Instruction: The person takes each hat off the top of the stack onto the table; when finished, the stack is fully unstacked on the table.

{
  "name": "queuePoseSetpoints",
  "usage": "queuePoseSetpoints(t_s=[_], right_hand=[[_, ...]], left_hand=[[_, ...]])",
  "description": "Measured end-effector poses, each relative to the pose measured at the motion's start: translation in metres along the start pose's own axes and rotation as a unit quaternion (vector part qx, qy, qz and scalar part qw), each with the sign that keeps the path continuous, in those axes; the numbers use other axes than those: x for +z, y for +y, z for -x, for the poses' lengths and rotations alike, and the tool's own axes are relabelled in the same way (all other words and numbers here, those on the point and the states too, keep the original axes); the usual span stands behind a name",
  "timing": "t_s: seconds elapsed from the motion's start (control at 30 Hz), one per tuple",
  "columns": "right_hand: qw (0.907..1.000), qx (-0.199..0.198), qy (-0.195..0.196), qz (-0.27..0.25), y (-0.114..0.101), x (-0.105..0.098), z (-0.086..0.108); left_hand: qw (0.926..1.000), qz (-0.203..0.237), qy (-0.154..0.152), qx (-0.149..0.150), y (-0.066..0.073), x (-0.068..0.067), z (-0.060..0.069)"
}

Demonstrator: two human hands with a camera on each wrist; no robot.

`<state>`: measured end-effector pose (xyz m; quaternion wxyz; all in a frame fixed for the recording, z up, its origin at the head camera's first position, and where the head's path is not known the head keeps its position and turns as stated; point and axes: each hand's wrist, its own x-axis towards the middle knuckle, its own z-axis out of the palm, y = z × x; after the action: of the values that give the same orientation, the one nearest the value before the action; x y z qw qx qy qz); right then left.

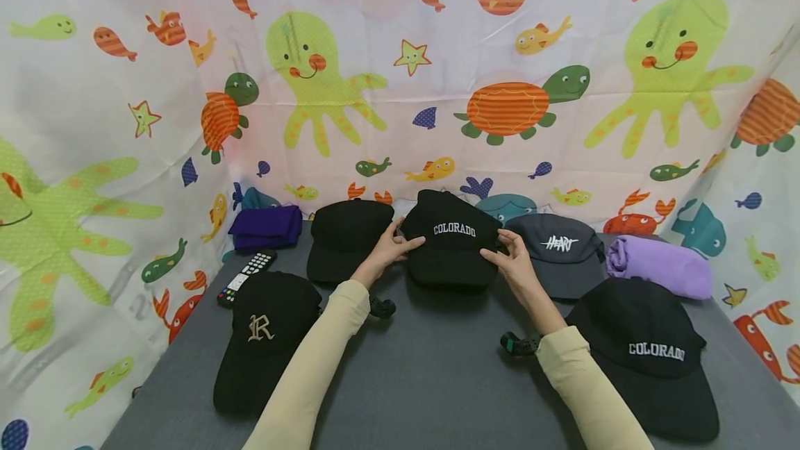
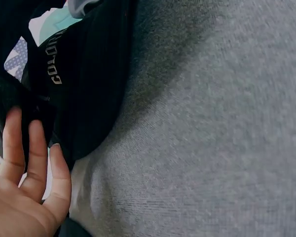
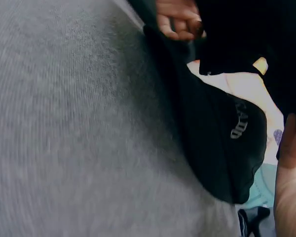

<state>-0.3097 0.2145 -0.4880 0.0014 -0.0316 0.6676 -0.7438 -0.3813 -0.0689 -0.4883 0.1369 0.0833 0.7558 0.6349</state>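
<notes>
A black baseball cap (image 1: 451, 245) with white COLORADO lettering is between my two hands at the back middle of the table, brim toward me. My left hand (image 1: 389, 250) pinches its left side, thumb in front. On the opposite side, my right hand (image 1: 515, 266) pinches it the same way. A shadow lies under the brim. In the left wrist view, fingers (image 2: 37, 153) touch the dark back part of the cap (image 2: 96, 84). The right wrist view shows the brim (image 3: 187, 118) and part of the lettering, with the left hand (image 3: 180, 22) beyond.
A plain black cap (image 1: 348, 242) and a grey HEART cap (image 1: 556, 255) flank the hands. Nearer are a black R cap (image 1: 269, 339) and another COLORADO cap (image 1: 644, 353). A remote (image 1: 246, 278), purple cloth (image 1: 265, 226) and lilac cloth (image 1: 659, 266) lie along the edges. A patterned curtain (image 1: 400, 110) stands behind.
</notes>
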Motion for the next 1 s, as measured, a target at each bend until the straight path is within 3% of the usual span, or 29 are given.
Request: queuePoseSetpoints(t_s=[0.13,0.37,0.6,0.8,1.0], right_hand=[[0.9988,0.009,-0.015,-0.046,-0.003,-0.005,0.004],[0.9967,-0.004,-0.042,-0.070,-0.012,-0.006,0.012],[0.9955,-0.028,-0.029,-0.086,-0.015,0.000,0.017],[0.9970,-0.057,-0.009,-0.052,-0.011,0.000,0.015],[0.9958,-0.089,-0.021,-0.003,-0.010,-0.006,0.015]], left_hand=[[0.9997,0.007,-0.022,-0.001,0.000,0.001,0.001],[0.9985,0.025,-0.042,-0.024,-0.002,0.000,0.001],[0.9990,0.044,-0.008,-0.008,-0.005,0.002,0.007],[0.9982,0.057,0.000,0.019,-0.007,0.005,0.015],[0.9951,0.093,-0.032,0.001,-0.009,0.005,0.024]])
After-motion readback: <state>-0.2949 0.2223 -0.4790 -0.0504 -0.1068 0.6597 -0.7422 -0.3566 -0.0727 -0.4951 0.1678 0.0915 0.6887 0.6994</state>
